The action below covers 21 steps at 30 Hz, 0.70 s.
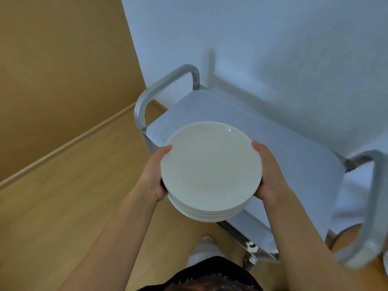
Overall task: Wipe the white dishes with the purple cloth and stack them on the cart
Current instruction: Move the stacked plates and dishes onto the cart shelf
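Light was soft and even, a bit dim. My plates (211, 166) showed small glints at the far rim. The cart (294, 156) handle on the right smeared with motion blur; edges bowed.

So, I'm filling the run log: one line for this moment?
left hand + right hand: holding stack of white dishes | above cart top

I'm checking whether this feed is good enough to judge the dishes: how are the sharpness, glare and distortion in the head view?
Head view: the stack of white dishes and both hands, left and right, are fairly sharp; small glare specks sit on the top dish's far rim; the cart's right handle is smeared by blur; wide-angle bending curves the floor edge; lighting is soft and dim.
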Each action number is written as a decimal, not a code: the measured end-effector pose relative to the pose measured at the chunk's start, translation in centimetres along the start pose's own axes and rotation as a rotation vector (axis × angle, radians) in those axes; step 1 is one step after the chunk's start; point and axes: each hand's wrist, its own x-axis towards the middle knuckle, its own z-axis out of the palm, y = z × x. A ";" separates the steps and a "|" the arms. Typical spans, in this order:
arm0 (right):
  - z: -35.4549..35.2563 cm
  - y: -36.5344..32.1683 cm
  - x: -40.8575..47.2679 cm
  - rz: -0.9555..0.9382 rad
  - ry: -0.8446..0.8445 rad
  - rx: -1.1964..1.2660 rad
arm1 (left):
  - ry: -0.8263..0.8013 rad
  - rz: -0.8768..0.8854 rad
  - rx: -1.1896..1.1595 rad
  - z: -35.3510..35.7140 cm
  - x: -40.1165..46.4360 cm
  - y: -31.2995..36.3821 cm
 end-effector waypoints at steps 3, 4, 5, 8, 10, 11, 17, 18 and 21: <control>0.5 -1.6 4.9 -0.008 0.012 -0.041 | -0.004 0.024 -0.003 1.2 4.2 2.8; 0.7 -2.1 6.3 -0.008 0.013 -0.049 | 0.000 0.028 -0.003 1.5 5.5 3.7; 0.9 -2.6 7.6 -0.012 0.016 -0.050 | 0.001 0.029 0.000 1.8 6.7 4.4; 1.2 -3.6 11.2 -0.018 0.034 -0.032 | -0.017 0.021 0.003 2.4 10.3 6.4; 1.4 -4.0 13.5 -0.007 0.064 -0.022 | -0.036 0.011 0.006 2.9 12.8 7.7; 1.6 -4.1 14.6 0.002 0.088 -0.011 | -0.047 0.000 0.013 3.1 14.1 8.4; 2.1 -4.3 20.4 0.019 0.254 0.115 | -0.118 -0.033 0.140 4.3 22.0 11.3; 2.2 -4.2 21.1 0.011 0.271 0.127 | -0.131 -0.045 0.164 4.4 23.1 11.6; 2.1 -3.9 23.2 -0.017 0.320 0.143 | -0.191 -0.059 0.214 5.0 25.9 12.5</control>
